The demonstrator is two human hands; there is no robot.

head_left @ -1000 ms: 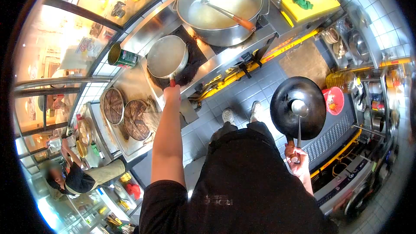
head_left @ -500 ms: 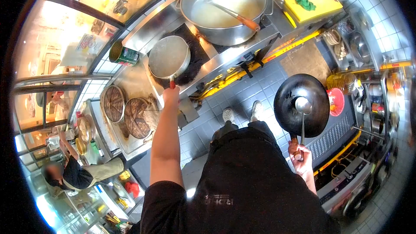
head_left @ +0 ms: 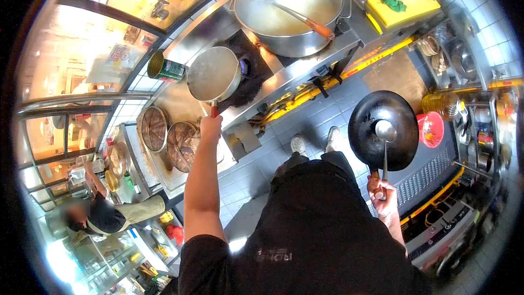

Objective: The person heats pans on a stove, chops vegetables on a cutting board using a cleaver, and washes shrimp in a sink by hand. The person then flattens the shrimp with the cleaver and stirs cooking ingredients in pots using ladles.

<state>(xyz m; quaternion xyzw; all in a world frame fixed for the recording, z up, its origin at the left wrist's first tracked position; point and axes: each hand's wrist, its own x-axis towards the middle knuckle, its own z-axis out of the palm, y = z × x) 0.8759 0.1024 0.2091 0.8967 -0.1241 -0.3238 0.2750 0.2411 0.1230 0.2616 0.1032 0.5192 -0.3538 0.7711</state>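
My left hand [head_left: 210, 129] is closed around the reddish handle of a saucepan [head_left: 213, 75]. The pan holds a pale, cloudy content and sits at the left side of a black burner [head_left: 255, 82], where a blue flame shows beside its rim. On the right, my right hand [head_left: 385, 201] grips the wooden handle of a dark wok [head_left: 363, 131] together with the handle of a metal ladle [head_left: 385, 130]. The ladle's bowl rests inside the wok, which is held out over the floor.
A large steel pot [head_left: 297, 43] with a wooden-handled utensil stands on the stove. Near it is a yellow cutting board [head_left: 406, 11] with something green. Also around are a green tin [head_left: 170, 71], bamboo steamers [head_left: 183, 145], a red bucket [head_left: 431, 137], and another person [head_left: 106, 213] at lower left.
Relative to the stove, my left hand has drawn the saucepan leftward, partly off the burner, and the flame now shows. My right hand keeps its grip on wok and ladle. The view has shifted slightly.
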